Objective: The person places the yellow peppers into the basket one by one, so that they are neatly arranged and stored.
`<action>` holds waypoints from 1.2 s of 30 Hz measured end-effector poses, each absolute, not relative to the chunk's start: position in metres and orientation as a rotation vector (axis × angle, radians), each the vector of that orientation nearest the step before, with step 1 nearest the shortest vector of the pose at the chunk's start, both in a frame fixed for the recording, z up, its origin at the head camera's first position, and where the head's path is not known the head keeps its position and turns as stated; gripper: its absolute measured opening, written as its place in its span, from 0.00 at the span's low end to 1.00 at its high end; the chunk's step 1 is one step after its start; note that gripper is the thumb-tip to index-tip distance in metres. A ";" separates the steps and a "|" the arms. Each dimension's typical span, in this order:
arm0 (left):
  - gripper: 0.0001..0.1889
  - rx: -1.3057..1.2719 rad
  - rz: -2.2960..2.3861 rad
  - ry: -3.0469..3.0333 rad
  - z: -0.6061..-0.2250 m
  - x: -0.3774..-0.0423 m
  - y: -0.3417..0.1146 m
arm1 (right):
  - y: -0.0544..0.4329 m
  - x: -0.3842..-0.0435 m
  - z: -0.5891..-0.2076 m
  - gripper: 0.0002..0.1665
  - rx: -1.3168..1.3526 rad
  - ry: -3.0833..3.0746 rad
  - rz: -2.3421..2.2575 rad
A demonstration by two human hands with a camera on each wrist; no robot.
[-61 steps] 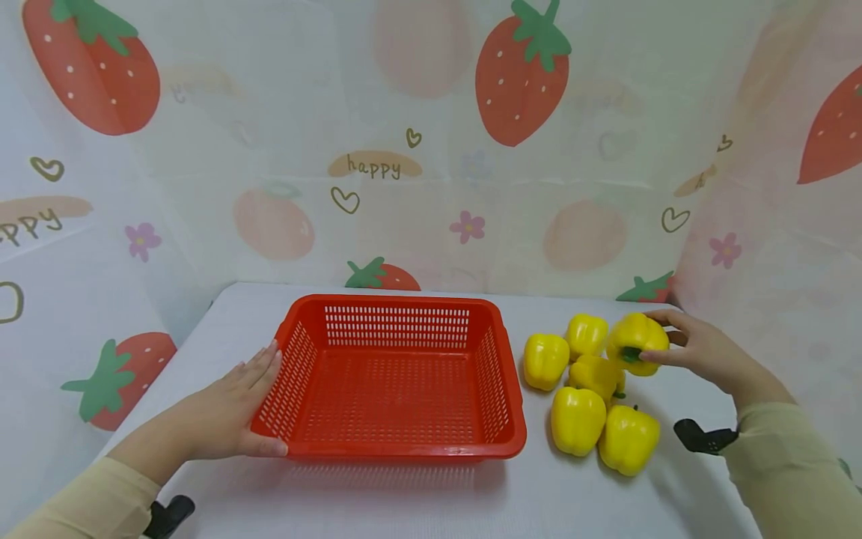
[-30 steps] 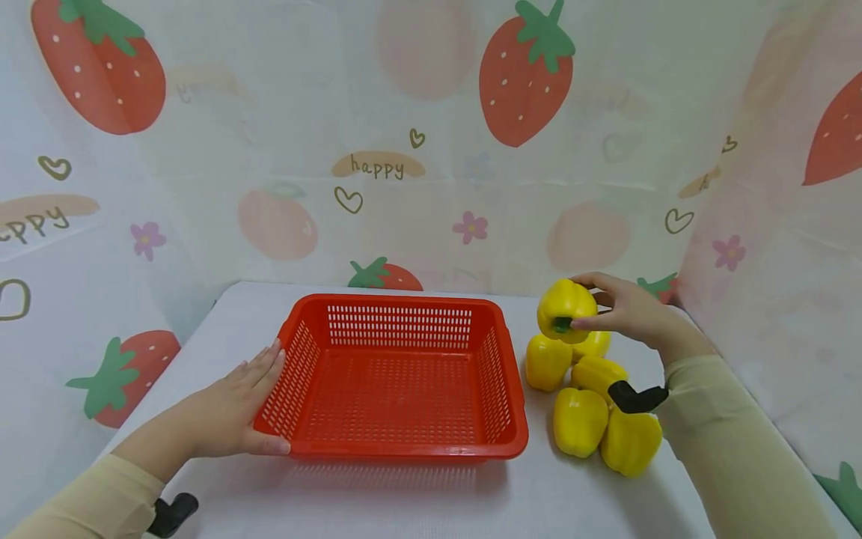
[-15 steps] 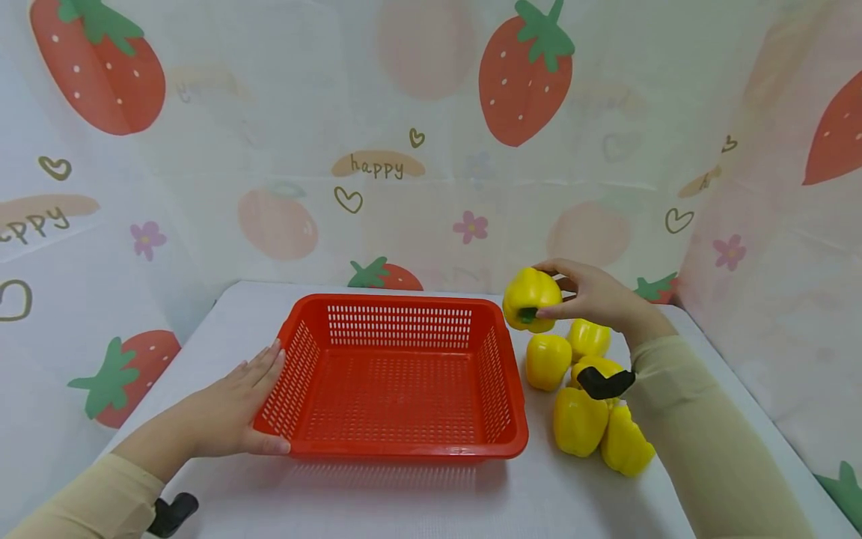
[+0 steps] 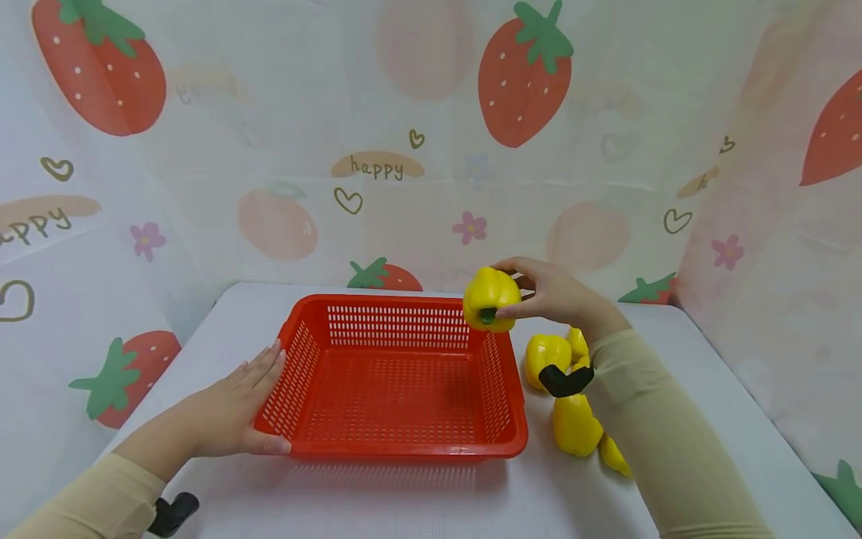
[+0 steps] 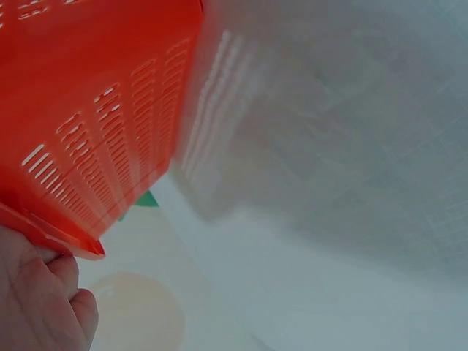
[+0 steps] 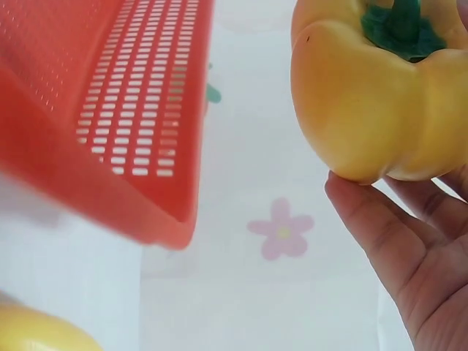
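Note:
A yellow bell pepper (image 4: 490, 293) with a green stem is held between the fingers and thumb of my right hand (image 4: 555, 296). It hangs over the back right corner of a red plastic basket (image 4: 390, 451); in the right wrist view the pepper (image 6: 358, 110) shows apart from the basket's wall (image 6: 139, 88). My left hand (image 4: 225, 408) rests against the basket's left side, its fingers fairly straight along the rim and the thumb at the front left corner. The left wrist view shows that hand (image 5: 36, 300) touching the rim from outside. No pepper shows inside the basket.
Several more yellow peppers (image 4: 578, 427) lie on the white table (image 4: 377, 509) right of the basket, partly hidden by my right forearm and a black wrist mount (image 4: 567, 380). A printed strawberry cloth (image 4: 404, 224) hangs behind and at both sides.
My right hand has lifted the pepper from the group on the right and carried it left to the basket's back right corner. The left hand and basket stay put.

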State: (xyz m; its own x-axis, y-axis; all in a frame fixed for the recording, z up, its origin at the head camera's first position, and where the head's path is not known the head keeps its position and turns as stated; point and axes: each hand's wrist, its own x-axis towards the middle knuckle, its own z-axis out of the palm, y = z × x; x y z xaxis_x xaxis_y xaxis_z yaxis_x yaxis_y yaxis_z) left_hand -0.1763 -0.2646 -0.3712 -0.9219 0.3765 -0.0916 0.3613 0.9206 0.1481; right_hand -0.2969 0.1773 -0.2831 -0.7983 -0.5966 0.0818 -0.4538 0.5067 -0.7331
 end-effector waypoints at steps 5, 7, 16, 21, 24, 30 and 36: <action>0.65 0.569 0.196 2.955 -0.370 -0.175 -0.266 | 0.161 -0.299 -0.287 0.40 -0.934 2.527 -1.170; 0.65 0.561 0.200 2.951 -0.370 -0.174 -0.266 | 0.153 -0.300 -0.289 0.39 -0.945 2.511 -1.168; 0.65 0.570 0.195 2.937 -0.369 -0.174 -0.267 | 0.122 -0.301 -0.298 0.38 -0.961 2.475 -1.157; 0.65 0.574 0.197 2.944 -0.371 -0.174 -0.268 | 0.110 -0.305 -0.307 0.36 -0.981 2.455 -1.170; 0.65 0.571 0.196 2.949 -0.371 -0.174 -0.267 | 0.104 -0.305 -0.309 0.36 -0.999 2.459 -1.161; 0.65 0.584 0.206 2.943 -0.367 -0.174 -0.266 | 0.093 -0.305 -0.313 0.36 -0.987 2.477 -1.126; 0.65 0.577 0.220 2.936 -0.366 -0.175 -0.264 | 0.084 -0.306 -0.318 0.37 -0.992 2.497 -1.080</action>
State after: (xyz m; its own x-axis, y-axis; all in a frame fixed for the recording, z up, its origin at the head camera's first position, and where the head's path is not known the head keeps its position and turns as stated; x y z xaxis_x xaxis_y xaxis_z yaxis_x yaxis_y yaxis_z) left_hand -0.1747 -0.2643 -0.3664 -0.9164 0.3847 -0.1102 0.3640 0.9157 0.1701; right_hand -0.3064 0.0837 -0.3185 -0.7386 -0.6729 0.0420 -0.4912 0.4945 -0.7171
